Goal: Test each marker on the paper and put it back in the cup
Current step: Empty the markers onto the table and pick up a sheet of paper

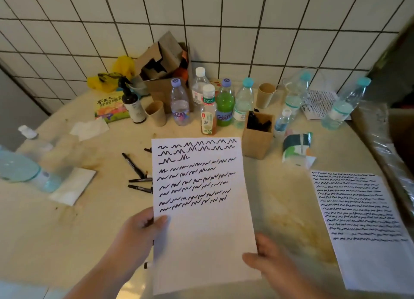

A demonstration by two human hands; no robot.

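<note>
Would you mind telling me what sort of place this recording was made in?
Probably a kitchen or pantry corner used as a makeshift workspace: a white tiled wall behind a stained countertop, crowded with drink bottles and paper cups.

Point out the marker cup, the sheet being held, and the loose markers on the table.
Marker cup (255,141), head view, front cardboard wall.
Held sheet (201,231), head view, blank lower half.
Loose markers (133,165), head view, barrel of the angled marker.
</note>
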